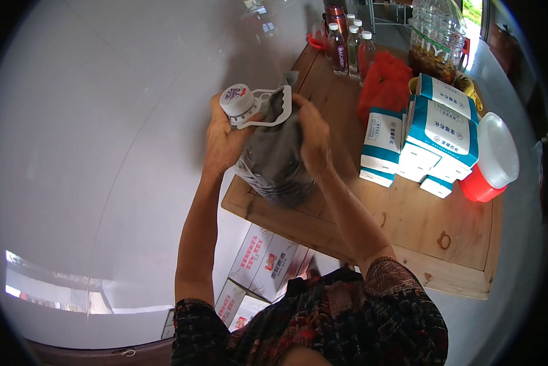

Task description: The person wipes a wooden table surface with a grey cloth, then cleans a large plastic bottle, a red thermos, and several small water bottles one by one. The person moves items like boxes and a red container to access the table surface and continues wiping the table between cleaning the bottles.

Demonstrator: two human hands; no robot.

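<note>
A large clear plastic jug [263,182] stands at the near left corner of the wooden table. It has a white screw cap [237,99] and a white carrying handle [280,116]. My left hand [224,141] is wrapped round the neck, just below the cap. Dark grey cloth [278,146] lies over the upper side of the jug, and a corner of it sticks out past the handle. On the right side, my right hand [314,135] has its fingers curled on the cloth against the jug; its fingertips are partly hidden.
Teal and white tissue packs [442,125] are stacked on the wooden table [347,210], beside a red plastic bag [381,82] and a red tub with a whitish lid [498,149]. Small bottles [337,52] and a big jar [436,43] stand behind. Cartons [265,259] sit below the table edge.
</note>
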